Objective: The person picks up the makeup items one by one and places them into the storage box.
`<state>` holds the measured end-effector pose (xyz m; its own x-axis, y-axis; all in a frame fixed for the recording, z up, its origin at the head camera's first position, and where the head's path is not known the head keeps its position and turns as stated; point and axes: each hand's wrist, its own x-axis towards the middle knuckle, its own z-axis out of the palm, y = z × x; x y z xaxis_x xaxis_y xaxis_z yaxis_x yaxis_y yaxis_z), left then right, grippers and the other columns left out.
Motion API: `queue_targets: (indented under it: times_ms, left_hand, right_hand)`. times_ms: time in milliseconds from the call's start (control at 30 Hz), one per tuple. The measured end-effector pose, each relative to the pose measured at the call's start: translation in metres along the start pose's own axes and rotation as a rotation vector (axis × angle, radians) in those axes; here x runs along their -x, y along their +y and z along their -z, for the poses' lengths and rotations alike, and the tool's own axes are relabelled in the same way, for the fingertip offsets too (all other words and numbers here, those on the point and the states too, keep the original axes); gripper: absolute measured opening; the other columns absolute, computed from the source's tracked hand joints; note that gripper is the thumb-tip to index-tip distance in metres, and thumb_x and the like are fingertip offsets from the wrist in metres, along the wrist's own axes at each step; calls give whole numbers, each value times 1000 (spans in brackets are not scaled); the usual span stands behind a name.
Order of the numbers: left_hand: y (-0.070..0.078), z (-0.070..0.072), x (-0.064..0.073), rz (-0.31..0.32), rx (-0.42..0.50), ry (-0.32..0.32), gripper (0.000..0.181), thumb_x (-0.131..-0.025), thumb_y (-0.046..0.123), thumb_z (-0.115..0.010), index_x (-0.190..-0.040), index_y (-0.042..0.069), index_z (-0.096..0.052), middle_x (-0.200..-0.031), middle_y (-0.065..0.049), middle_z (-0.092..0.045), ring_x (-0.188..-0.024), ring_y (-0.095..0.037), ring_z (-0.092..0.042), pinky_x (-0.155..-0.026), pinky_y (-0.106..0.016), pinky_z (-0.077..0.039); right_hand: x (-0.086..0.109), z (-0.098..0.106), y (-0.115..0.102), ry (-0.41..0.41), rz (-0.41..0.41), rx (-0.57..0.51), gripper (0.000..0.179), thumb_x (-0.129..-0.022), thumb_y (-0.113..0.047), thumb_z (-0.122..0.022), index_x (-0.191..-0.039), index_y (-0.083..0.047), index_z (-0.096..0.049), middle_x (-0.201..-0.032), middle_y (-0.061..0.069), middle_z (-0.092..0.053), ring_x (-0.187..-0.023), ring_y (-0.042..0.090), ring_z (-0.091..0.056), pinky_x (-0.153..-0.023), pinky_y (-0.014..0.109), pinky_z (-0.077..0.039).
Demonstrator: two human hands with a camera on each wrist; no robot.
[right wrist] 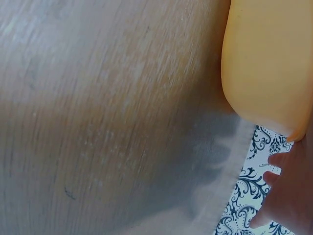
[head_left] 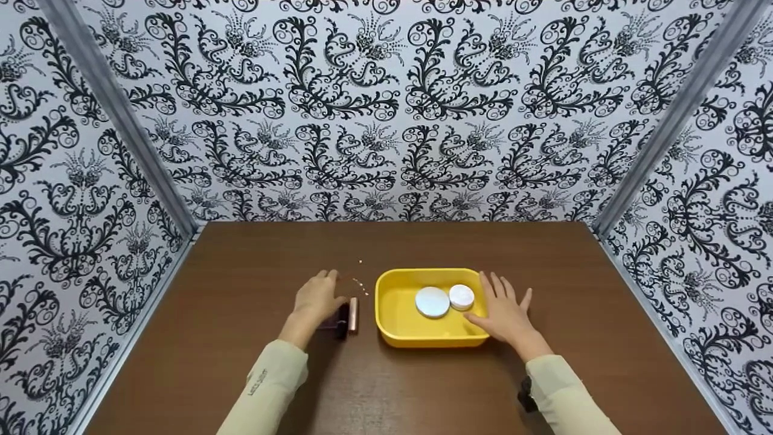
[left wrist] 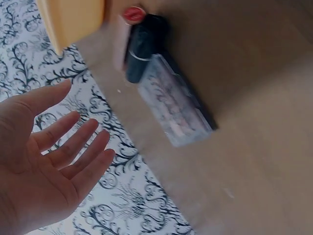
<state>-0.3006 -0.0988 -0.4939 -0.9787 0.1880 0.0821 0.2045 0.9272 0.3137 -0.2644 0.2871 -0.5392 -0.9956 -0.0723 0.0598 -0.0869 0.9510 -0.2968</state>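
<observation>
My left hand (head_left: 316, 297) hovers with loosely bent fingers over a small group of cosmetics left of the yellow tray (head_left: 395, 339). The group holds a rose-gold tube (head_left: 354, 315) with a red end, a black tube (left wrist: 140, 51) and a flat case (left wrist: 173, 105) with a clear, patterned face. In the left wrist view the palm is bare and apart from them. My right hand (head_left: 504, 314) spreads its fingers over the tray's right rim; whether it touches the rim I cannot tell. Inside the tray lie a larger round pale disc (head_left: 432, 302) and a smaller white round container (head_left: 462, 296).
Several tiny pale bits (head_left: 361, 286) are scattered on the brown table (head_left: 272, 254) between the left hand and the tray. Patterned walls (head_left: 386, 121) close off the back and both sides. A dark band (head_left: 527, 396) sits at the right wrist.
</observation>
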Motion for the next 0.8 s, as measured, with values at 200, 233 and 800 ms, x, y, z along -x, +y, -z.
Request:
queue_targets:
  times_ms: [200,233,800]
  left_hand:
    - [-23,-4,4,61,-15,-79,48,-85,16,-76,-128,3,-59,-130,-22,-61,-115,-42,-63,-92,-52,-55]
    - [-26,-5,4,65,-18,-89,47,-85,14,-75,-127,3,-59,-129,-22,-62,-115,-42,-62,-92,-52,-55]
    - [-49,-17,13,122,-31,-180,50,-82,-7,-64,-131,1,-59,-131,-22,-61,-121,-42,-60,-98,-54,-52]
  right_hand:
    - [-1,-1,1,2,-3,8,98,-87,-51,-68,-160,-10,-16,-163,24,-23,-149,48,-19,-108,83,4]
    - [-1,-1,1,3,-4,8,99,-87,-52,-68,-160,-11,-16,-163,24,-23,-149,48,-19,-108,83,4]
    - [0,-1,0,-9,-11,4,98,-88,-54,-66,-160,-11,-16,-163,24,-21,-149,48,-18,-108,82,5]
